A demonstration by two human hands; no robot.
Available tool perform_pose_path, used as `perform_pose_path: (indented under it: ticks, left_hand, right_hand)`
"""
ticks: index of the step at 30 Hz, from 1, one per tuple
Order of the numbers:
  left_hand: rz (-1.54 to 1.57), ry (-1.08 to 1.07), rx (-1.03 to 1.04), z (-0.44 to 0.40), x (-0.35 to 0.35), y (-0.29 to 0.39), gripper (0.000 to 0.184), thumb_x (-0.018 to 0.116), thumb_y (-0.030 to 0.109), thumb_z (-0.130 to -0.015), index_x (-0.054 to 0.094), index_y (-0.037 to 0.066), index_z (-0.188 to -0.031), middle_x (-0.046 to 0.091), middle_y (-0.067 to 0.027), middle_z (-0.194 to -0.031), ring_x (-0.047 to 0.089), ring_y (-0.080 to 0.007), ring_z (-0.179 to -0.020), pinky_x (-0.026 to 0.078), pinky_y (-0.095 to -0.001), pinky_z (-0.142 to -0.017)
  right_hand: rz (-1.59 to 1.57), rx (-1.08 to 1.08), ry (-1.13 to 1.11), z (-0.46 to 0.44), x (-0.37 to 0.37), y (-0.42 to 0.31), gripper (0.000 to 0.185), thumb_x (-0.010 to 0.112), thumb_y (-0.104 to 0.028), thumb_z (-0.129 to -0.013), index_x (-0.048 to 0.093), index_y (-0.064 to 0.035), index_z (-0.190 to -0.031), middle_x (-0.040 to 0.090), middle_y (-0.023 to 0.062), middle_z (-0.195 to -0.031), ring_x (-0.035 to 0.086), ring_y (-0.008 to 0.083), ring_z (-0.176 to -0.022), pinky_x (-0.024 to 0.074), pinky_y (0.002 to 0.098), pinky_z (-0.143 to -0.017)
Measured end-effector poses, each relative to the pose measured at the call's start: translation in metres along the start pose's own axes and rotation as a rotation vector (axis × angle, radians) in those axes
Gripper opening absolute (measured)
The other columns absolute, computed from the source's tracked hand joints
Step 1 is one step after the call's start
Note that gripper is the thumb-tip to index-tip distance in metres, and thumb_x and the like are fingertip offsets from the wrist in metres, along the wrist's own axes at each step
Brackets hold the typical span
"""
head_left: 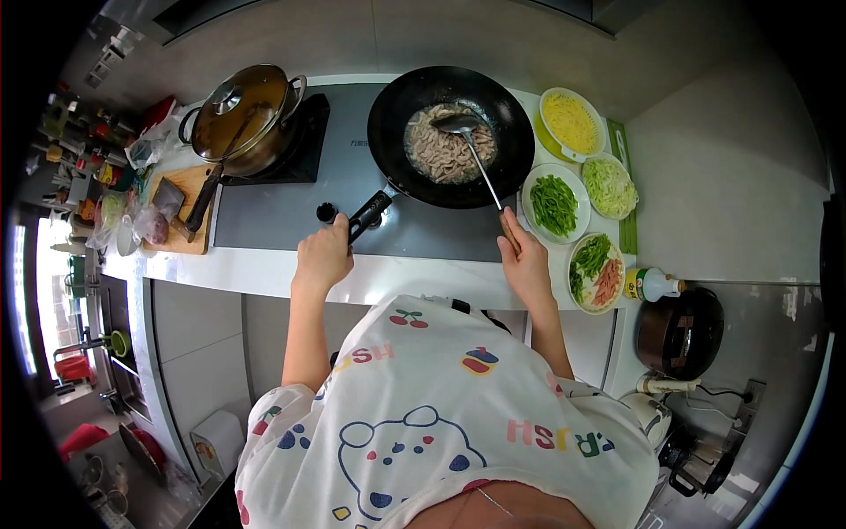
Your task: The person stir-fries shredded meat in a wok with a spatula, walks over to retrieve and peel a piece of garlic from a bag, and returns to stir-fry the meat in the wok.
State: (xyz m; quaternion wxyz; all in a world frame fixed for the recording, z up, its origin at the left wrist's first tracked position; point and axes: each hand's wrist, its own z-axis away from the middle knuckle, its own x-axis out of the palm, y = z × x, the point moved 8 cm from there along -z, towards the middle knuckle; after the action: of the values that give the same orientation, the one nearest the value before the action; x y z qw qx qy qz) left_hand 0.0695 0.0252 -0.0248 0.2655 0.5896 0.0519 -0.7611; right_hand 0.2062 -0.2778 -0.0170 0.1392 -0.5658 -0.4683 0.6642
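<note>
My right hand [526, 264] is closed round the wooden handle of a metal spatula [480, 166]. The spatula's dark blade rests on pale strips of cooked meat [441, 152] inside a black wok [401, 106]. At the tip of the wok's long black handle [370, 216], my left hand [323, 254] is closed, its thumb pointing up along the handle; the fingers underneath are hidden. A round black stove knob [326, 212] lies just beyond the left hand.
A lidded pot [242, 123] stands on the left burner, near a cutting board [189, 189] with a cleaver. To the wok's right are plates of green pepper strips [554, 204], shredded cabbage [609, 187], yellow shreds [571, 123] and mixed ingredients [597, 273], plus a bottle [652, 284].
</note>
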Motion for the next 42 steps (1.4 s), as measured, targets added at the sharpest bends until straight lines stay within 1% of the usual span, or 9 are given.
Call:
perform_pose_path:
  ticks: [3, 5, 8, 11, 15, 21, 27, 36, 42]
  left_hand:
    - [0.0, 0.026, 0.003, -0.001, 0.0, -0.001, 0.035, 0.072, 0.016, -0.085, 0.051, 0.004, -0.11, 0.07, -0.0187, -0.088, 0.068, -0.0418, -0.084, 0.053, -0.0525, -0.072]
    - [0.004, 0.088, 0.019, 0.001, -0.001, 0.001, 0.037, 0.073, 0.019, -0.086, 0.051, 0.004, -0.111, 0.07, -0.0176, -0.092, 0.068, -0.0412, -0.085, 0.053, -0.052, -0.072]
    - [-0.021, 0.191, 0.104, 0.002, -0.007, 0.012, 0.034, 0.075, 0.019, -0.085, 0.051, 0.002, -0.103, 0.069, -0.0155, -0.09, 0.07, -0.0381, -0.081, 0.055, -0.0481, -0.067]
    - [0.006, 0.047, 0.029, -0.005, 0.004, 0.008, 0.035, 0.072, 0.02, -0.088, 0.048, 0.004, -0.108, 0.07, -0.0165, -0.096, 0.068, -0.04, -0.088, 0.053, -0.0505, -0.072]
    - [-0.001, 0.059, 0.045, -0.006, 0.004, 0.008, 0.034, 0.073, 0.019, -0.088, 0.048, 0.003, -0.104, 0.07, -0.0171, -0.094, 0.069, -0.0395, -0.085, 0.053, -0.0499, -0.07]
    - [0.003, 0.095, 0.063, -0.004, 0.001, 0.011, 0.031, 0.074, 0.016, -0.086, 0.05, 0.002, -0.1, 0.07, -0.0177, -0.089, 0.07, -0.0389, -0.08, 0.054, -0.0482, -0.068]
    - [-0.001, 0.093, 0.071, -0.004, 0.002, 0.01, 0.03, 0.073, 0.015, -0.086, 0.05, 0.002, -0.101, 0.07, -0.0177, -0.089, 0.07, -0.039, -0.081, 0.055, -0.0482, -0.069]
    - [0.017, -0.008, 0.024, -0.006, 0.004, 0.008, 0.031, 0.071, 0.016, -0.088, 0.048, 0.003, -0.105, 0.07, -0.0169, -0.097, 0.068, -0.0407, -0.088, 0.053, -0.0511, -0.073]
    - [0.011, 0.002, 0.031, -0.006, 0.004, 0.007, 0.031, 0.071, 0.015, -0.088, 0.048, 0.002, -0.105, 0.07, -0.0169, -0.097, 0.068, -0.0409, -0.087, 0.053, -0.0515, -0.073]
  right_hand:
    - [0.114, 0.111, -0.076, 0.0, -0.003, -0.006, 0.054, 0.062, -0.002, -0.093, 0.051, -0.0061, -0.145, 0.07, 0.0156, -0.123, 0.068, 0.0329, -0.103, 0.0533, 0.0372, -0.09]
    - [0.087, 0.015, -0.016, -0.001, -0.012, -0.009, 0.053, 0.062, -0.001, -0.092, 0.052, -0.0061, -0.144, 0.07, 0.0155, -0.121, 0.068, 0.0327, -0.102, 0.0532, 0.0375, -0.09]
    - [0.074, -0.074, 0.024, 0.006, -0.034, -0.018, 0.052, 0.062, 0.0, -0.092, 0.054, -0.0069, -0.143, 0.07, 0.0161, -0.12, 0.068, 0.0331, -0.102, 0.0529, 0.0377, -0.089]
    - [0.12, -0.09, -0.008, 0.023, -0.069, -0.03, 0.051, 0.062, 0.0, -0.091, 0.055, -0.0078, -0.142, 0.07, 0.0185, -0.116, 0.068, 0.0341, -0.098, 0.0528, 0.0386, -0.086]
    - [0.304, 0.049, -0.155, 0.05, -0.108, -0.048, 0.05, 0.061, -0.001, -0.091, 0.057, -0.0088, -0.14, 0.068, 0.0217, -0.104, 0.066, 0.0371, -0.089, 0.052, 0.0412, -0.079]
    - [0.311, 0.002, -0.199, 0.067, -0.12, -0.073, 0.049, 0.061, -0.003, -0.091, 0.058, -0.0096, -0.139, 0.066, 0.0221, -0.094, 0.064, 0.0401, -0.083, 0.0505, 0.0445, -0.075]
    - [0.297, 0.085, -0.211, 0.049, -0.092, -0.048, 0.049, 0.06, -0.002, -0.092, 0.057, -0.0083, -0.14, 0.066, 0.0244, -0.096, 0.064, 0.041, -0.085, 0.0511, 0.0443, -0.075]
    - [0.099, -0.148, -0.038, 0.009, -0.063, -0.05, 0.047, 0.059, -0.004, -0.095, 0.054, -0.0063, -0.141, 0.07, 0.0179, -0.118, 0.067, 0.0364, -0.096, 0.0536, 0.0393, -0.085]
    - [0.133, -0.156, -0.05, -0.019, -0.035, -0.031, 0.048, 0.061, -0.006, -0.095, 0.055, -0.0088, -0.142, 0.07, 0.0185, -0.114, 0.066, 0.0365, -0.093, 0.0531, 0.0408, -0.085]
